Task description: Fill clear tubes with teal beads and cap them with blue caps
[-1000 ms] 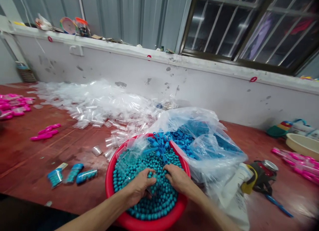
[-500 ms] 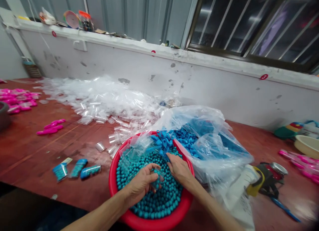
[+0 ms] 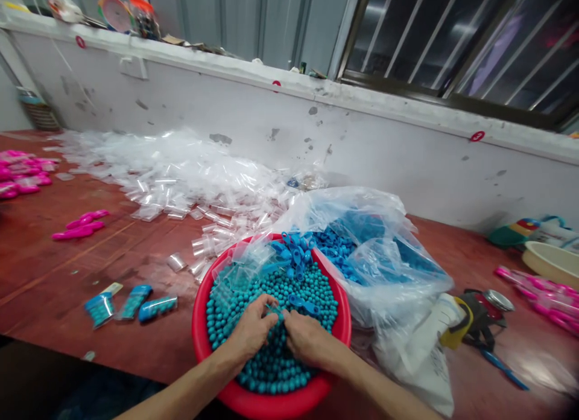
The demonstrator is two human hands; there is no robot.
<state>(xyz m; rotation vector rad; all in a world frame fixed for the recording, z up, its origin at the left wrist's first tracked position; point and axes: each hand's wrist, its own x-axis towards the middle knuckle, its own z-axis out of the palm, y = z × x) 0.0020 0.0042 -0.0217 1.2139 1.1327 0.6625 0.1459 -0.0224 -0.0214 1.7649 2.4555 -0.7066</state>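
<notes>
A red basin (image 3: 344, 323) full of round teal beads (image 3: 274, 372) stands in front of me. Over the beads, my left hand (image 3: 253, 329) is closed on a small clear plastic sleeve (image 3: 272, 310), largely covered by the fingers. My right hand (image 3: 307, 338) meets it there, its fingertips pinched at the sleeve. A blue plastic piece (image 3: 304, 304) shows just behind the right fingers and seems held in them; the fingers hide part of the grip. More blue plastic pieces (image 3: 296, 251) are heaped at the basin's back rim, beside loose clear sleeves (image 3: 246, 266) lying on the beads.
A clear bag (image 3: 384, 257) of blue pieces adjoins the basin on the right. Behind spreads a large pile of clear sleeves (image 3: 181, 172). Three filled packets (image 3: 136, 302) lie left. Pink items (image 3: 81, 224) sit farther left; a headlamp-like object (image 3: 484, 311) lies right.
My right hand has come back from the blue heap toward my left hand, and a blue piece now shows beside its fingers. The view has shifted slightly.
</notes>
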